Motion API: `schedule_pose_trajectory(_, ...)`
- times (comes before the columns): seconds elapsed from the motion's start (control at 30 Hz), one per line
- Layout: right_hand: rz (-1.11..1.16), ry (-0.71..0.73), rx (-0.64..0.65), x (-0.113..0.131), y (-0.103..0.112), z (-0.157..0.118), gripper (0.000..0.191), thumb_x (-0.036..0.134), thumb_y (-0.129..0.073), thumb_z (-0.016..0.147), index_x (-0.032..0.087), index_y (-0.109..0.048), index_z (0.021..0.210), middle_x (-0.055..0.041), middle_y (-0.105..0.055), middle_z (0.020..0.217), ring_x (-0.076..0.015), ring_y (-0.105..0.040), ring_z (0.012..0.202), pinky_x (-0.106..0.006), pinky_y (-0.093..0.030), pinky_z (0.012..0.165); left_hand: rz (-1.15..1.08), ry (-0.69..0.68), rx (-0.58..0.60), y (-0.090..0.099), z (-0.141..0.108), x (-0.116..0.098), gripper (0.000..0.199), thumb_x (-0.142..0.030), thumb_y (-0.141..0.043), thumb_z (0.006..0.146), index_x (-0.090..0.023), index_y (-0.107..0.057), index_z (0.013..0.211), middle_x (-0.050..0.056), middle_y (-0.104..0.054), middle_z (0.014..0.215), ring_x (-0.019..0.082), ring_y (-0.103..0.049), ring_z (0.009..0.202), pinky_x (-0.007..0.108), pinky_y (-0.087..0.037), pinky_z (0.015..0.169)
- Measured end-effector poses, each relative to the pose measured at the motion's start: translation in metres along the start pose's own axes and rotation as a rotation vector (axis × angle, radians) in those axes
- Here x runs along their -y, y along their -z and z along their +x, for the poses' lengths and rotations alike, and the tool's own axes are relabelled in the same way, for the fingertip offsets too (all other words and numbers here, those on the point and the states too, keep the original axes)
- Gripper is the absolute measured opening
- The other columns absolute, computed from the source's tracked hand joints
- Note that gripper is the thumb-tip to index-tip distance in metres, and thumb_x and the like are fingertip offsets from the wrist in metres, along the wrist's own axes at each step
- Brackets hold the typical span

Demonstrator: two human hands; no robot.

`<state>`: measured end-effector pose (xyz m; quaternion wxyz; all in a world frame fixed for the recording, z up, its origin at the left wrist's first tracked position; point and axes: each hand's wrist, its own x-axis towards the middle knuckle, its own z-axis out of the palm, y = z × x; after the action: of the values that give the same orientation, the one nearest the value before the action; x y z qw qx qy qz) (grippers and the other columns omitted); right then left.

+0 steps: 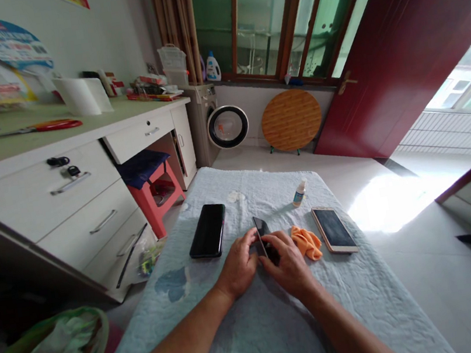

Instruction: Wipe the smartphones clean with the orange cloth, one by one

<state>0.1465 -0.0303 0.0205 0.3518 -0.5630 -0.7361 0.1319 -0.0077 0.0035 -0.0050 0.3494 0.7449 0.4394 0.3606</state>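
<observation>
In the head view, a slim dark phone (262, 227) is held up on its edge, tilted, over the middle of a bench (259, 338) covered with a pale blue quilted cloth. The left hand (240, 265) is closed lightly about its left side, fingertips and thumb drawn close together at the rim; the right hand (287, 261) has its fingers curled over the dark, glossy face, with the thumb low at the near end. How firmly either presses, and whether the phone's lower edge touches the cloth, I cannot tell. To handle it well at this point, I would let the left hand carry the phone by its edges and leave the right fingers free to work across the face with light, even pressure, since a slim, smooth body could easily slip or twist. Staying low over the soft cloth seems wise too. A black phone (208, 231) lies flat to the left; just beside the right hand is a crumpled orange cloth (306, 242), with a gold-rimmed phone (334, 230) lying beyond it. A small spray bottle (299, 194) stands farther back, best kept clear of the right wrist and elbow.
</observation>
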Motion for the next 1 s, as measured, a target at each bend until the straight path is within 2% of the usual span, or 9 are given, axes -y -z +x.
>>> schedule_pose_trajectory(0.33, -0.137, 0.047, 0.039, -0.002, -0.013, -0.003, 0.035, 0.021, -0.059, 0.079, 0.02, -0.06, 0.114, -0.0081, -0.059, 0.105, -0.0232, -0.052, 0.097, -0.037, -0.045, 0.088, 0.13, -0.007, -0.039, 0.0, 0.003, -0.004, 0.042, -0.014, -0.041, 0.087, -0.019, -0.055, 0.127, 0.009, -0.062, 0.122, 0.022, -0.054, 0.118, 0.041, -0.043, 0.105)
schedule_pose_trajectory(0.57, -0.076, 0.043, 0.088, -0.003, -0.003, -0.003, 0.036, 0.019, -0.06, 0.075, 0.021, -0.062, 0.111, -0.0071, -0.059, 0.106, -0.0221, -0.053, 0.095, -0.035, -0.044, 0.088, 0.276, -0.046, -0.002, 0.0, 0.003, -0.007, 0.038, -0.019, -0.047, 0.088, -0.018, -0.057, 0.125, 0.008, -0.065, 0.117, 0.025, -0.055, 0.112, 0.042, -0.043, 0.1)
schedule_pose_trajectory(0.8, -0.19, -0.08, 0.014, -0.017, 0.007, -0.001, 0.035, 0.022, -0.058, 0.077, 0.02, -0.06, 0.112, -0.009, -0.058, 0.108, -0.0248, -0.051, 0.101, -0.039, -0.041, 0.092, 0.415, -0.107, -0.009, 0.0, 0.001, -0.011, 0.035, -0.018, -0.051, 0.088, -0.019, -0.059, 0.122, 0.008, -0.066, 0.112, 0.026, -0.055, 0.108, 0.042, -0.042, 0.098)
schedule_pose_trajectory(1.0, -0.319, -0.138, 0.069, -0.016, 0.001, -0.003, 0.039, 0.031, -0.06, 0.079, 0.017, -0.058, 0.115, -0.0121, -0.058, 0.105, -0.0283, -0.05, 0.099, -0.042, -0.04, 0.091, 0.471, -0.164, 0.017, 0.001, 0.0, -0.01, 0.032, -0.019, -0.056, 0.086, -0.021, -0.062, 0.118, 0.007, -0.065, 0.119, 0.026, -0.055, 0.109, 0.046, -0.038, 0.102)
